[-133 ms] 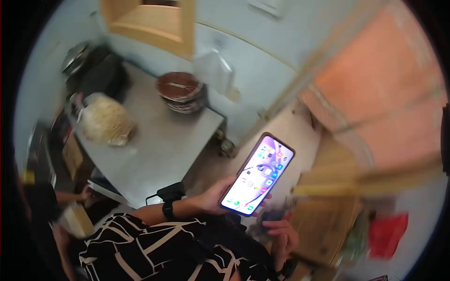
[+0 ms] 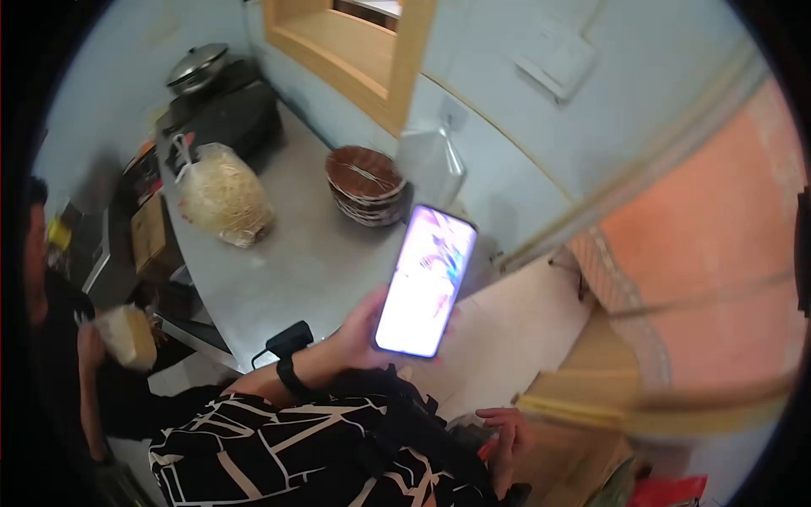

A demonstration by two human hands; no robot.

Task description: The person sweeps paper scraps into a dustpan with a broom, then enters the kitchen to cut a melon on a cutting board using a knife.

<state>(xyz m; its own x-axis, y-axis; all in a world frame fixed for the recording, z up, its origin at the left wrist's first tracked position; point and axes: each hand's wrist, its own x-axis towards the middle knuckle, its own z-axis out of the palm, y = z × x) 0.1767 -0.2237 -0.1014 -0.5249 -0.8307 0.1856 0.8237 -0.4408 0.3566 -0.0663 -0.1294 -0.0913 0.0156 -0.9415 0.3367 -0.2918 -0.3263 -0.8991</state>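
My left hand point(image 2: 361, 325), with a dark band on its wrist, is closed around a smartphone point(image 2: 425, 283). The phone's lit screen is bright and washed out, with a purple and blue picture towards its top. Lower right of the phone, my right hand point(image 2: 507, 435) is held near my body. Its fingers are apart and slightly bent, and nothing shows in them. A dark strap or bag lies across my black and white patterned clothing point(image 2: 270, 448).
On the grey table point(image 2: 283, 279) stand stacked brown baskets point(image 2: 363, 182), a bag of pale food point(image 2: 224, 190) and a lidded pot point(image 2: 198, 68). At left, another person point(image 2: 63, 329) holds a wrapped pale block point(image 2: 128, 336). An orange curtain point(image 2: 701, 228) hangs at right.
The phone in my left hand has moved up and left and stands more upright. Its app icons have given way to a bright picture. The view has shifted, showing more of the other person.
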